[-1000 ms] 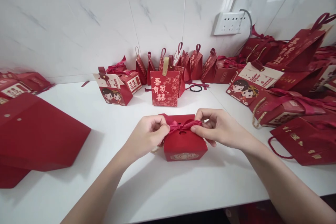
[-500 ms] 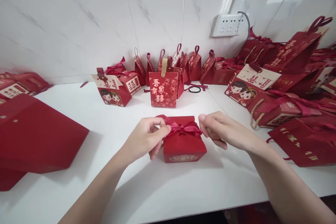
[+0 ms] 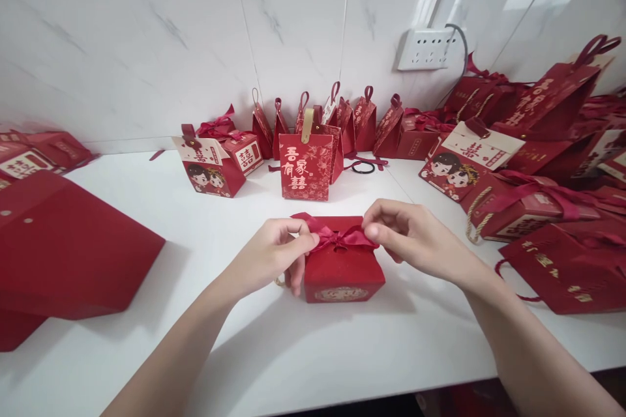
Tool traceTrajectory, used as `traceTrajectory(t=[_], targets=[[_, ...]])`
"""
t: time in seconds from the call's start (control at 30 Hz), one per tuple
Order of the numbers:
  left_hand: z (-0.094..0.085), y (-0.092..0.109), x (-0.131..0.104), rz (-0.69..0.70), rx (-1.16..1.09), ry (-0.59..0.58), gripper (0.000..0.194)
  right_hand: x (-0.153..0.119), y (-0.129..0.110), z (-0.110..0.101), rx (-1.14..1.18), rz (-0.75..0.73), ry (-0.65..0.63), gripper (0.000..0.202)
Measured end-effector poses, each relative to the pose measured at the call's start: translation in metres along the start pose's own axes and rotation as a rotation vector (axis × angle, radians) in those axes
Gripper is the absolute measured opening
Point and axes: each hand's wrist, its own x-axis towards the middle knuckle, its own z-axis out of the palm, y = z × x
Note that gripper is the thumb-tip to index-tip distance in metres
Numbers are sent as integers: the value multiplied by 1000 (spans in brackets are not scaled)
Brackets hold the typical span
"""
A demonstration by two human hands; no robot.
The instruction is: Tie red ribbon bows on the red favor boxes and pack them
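A red gift box point(image 3: 345, 279) with a pale printed label on its front stands on the white table before me. Across its top runs a crimson ribbon point(image 3: 336, 237) tied in a bow. My left hand point(image 3: 283, 251) pinches the bow's left loop between thumb and finger, its other fingers curled beside the box. At the bow's right side, my right hand point(image 3: 403, 234) has thumb and index finger closed on the ribbon's right loop. A bit of gold cord point(image 3: 279, 281) shows by the box's left side.
Behind the box stand a red printed gift bag point(image 3: 306, 169) and a cartoon-couple box point(image 3: 210, 166). Several small handled boxes line the wall. A pile of red boxes point(image 3: 538, 202) fills the right side; a large plain red bag point(image 3: 73, 247) lies left. A power strip point(image 3: 428, 49) is on the wall.
My right hand has moved left and slightly up, from just beside the bow onto its right loop. My left hand keeps its pinch on the left loop. The box has stayed put.
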Motion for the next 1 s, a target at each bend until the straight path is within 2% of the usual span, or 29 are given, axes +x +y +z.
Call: traceTrajectory(t=[0.13,0.2,0.37,0.53,0.67,0.77,0.87,1.0], targets=[[0,0,0,0,0,3,33,-1,0,-5,-41,-38,-100,22],[0,0,0,-5,-2,-1,32,-1,1,-3,-50,-41,-95,17],[0,-1,0,4,-10,1,32,3,5,11,-81,-56,117,24],[1,-1,1,13,-11,-2,32,5,9,21,-506,-281,344,36],[2,0,1,-15,-14,-7,32,6,12,22,-697,-380,409,38],[2,0,0,-4,11,1,32,6,11,22,-735,-374,401,38],[2,-1,0,31,28,15,33,3,8,17,-641,-333,337,38],[2,-1,0,18,20,12,33,-3,2,2,-288,-188,18,36]])
